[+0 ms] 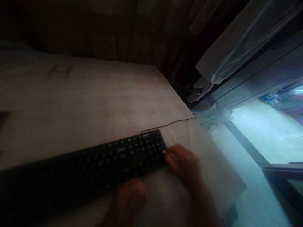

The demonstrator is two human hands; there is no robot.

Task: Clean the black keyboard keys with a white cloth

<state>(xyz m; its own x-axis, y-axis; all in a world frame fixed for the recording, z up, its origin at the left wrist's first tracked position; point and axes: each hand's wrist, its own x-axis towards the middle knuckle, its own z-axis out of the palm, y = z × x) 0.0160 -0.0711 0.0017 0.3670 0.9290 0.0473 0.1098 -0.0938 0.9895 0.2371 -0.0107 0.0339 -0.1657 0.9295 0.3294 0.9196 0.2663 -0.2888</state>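
Observation:
A black keyboard (94, 164) lies slanted on a white-covered table (94, 94), and its thin cable (170, 123) runs off toward the table's right edge. My right hand (182, 164) is at the keyboard's right end, fingers curled against that edge. My left hand (129, 197) is a dark, blurred shape at the keyboard's near edge, right of its middle. I cannot make out its fingers. The room is dim.
The table's right edge drops to a pale lit floor (248, 151). Pale cloth (236, 47) hangs at the upper right above a dark frame. A dark flat object (281, 170) juts in at the right. A dark wall stands behind the table.

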